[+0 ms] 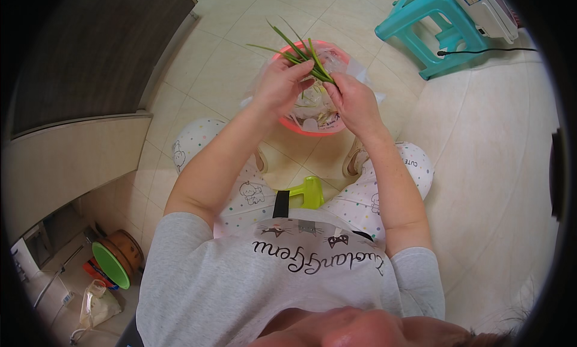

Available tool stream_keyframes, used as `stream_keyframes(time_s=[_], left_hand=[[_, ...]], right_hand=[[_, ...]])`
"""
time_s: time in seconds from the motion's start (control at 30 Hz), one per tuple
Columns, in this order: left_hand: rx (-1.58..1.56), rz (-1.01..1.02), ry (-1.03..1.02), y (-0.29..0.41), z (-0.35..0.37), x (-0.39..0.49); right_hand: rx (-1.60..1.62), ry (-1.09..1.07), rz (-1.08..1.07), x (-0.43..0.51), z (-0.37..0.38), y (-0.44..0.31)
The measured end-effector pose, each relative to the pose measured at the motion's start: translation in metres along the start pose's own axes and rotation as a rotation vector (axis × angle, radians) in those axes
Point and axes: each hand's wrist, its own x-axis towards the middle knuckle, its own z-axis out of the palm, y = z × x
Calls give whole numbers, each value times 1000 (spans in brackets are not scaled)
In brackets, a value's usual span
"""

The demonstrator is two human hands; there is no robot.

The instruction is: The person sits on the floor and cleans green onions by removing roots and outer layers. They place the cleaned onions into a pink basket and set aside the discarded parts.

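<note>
A small bunch of long green stalks, perhaps scallions or chives (311, 60), is held between both hands above a pink-red bin. My left hand (281, 83) grips the stalks around their middle with thumb and fingers. My right hand (354, 99) pinches their right-hand ends between thumb and forefinger. Under the hands, the round bin (311, 132) is lined with a plastic bag (356, 72) and holds clear plastic and plant scraps. The bin's middle is partly hidden by the hands.
A yellow-green plastic stool (312, 192) shows between the legs. A teal stool (410, 38) bearing a white appliance (489, 13) stands at the upper right, with a black cable (487, 51). At the lower left are a green basin (108, 266), a brown pot (128, 252) and a bag (99, 304).
</note>
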Motion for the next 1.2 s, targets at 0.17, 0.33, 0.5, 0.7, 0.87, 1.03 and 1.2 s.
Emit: stream_keyframes(time_s=[0.17,0.33,0.5,0.7,0.87,1.03,1.2], left_hand=[[-116,75,-33,9,-3,2],[-78,134,19,16,-7,4],[-100,148,43,21,-8,3],[231,143,122,22,-11,5],[291,116,157,17,-15,7],[338,115,186,16,-16,8],[359,112,232,18,-11,6]], right_hand=[[-5,-50,19,-1,0,1],[20,-79,32,-1,1,2],[65,-124,70,-2,0,4],[21,-105,113,-3,-2,7],[-10,-63,53,-2,-3,7],[-26,-64,52,-2,-3,5],[-60,-107,55,-3,-3,6]])
